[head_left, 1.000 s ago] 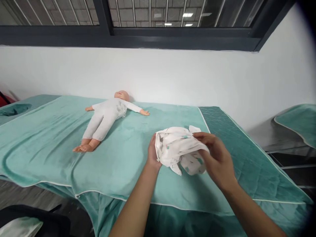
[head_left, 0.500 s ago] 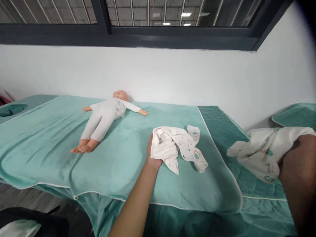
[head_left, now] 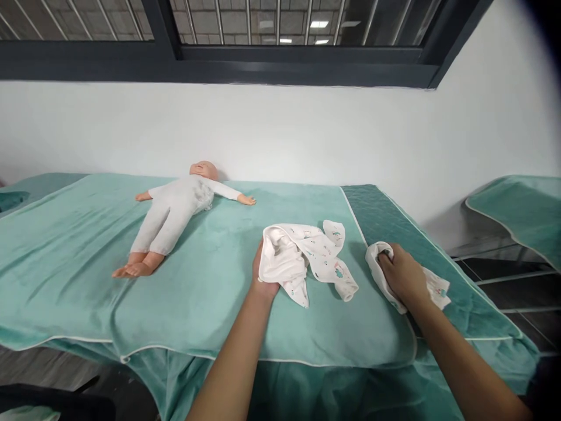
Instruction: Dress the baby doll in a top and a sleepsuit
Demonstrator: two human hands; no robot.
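My left hand (head_left: 264, 275) holds the left end of a white printed baby garment (head_left: 322, 248), with the fingers partly hidden behind the cloth. Two narrow ends of this garment spread to the right over the light green sheet (head_left: 219, 316). To the right, my right hand (head_left: 405, 275) is closed on a second white baby garment (head_left: 377, 272), bunched around the fingers with its printed end (head_left: 436, 287) showing beyond the wrist. A baby doll (head_left: 175, 204) in a white bodysuit lies on its back farther left, apart from both hands, its arms spread.
The sheet covers a darker green padded bed cover (head_left: 372, 213) against a white wall (head_left: 280, 134). Above is a dark window frame (head_left: 302, 71) with bars. At right stand another green cover (head_left: 521, 204) and a metal bed frame (head_left: 517, 278). A dark object (head_left: 56, 400) sits lower left.
My right hand has come in from the right edge with its garment, now bunched lower beside the other one. My left hand keeps its hold. The view has turned slightly right.
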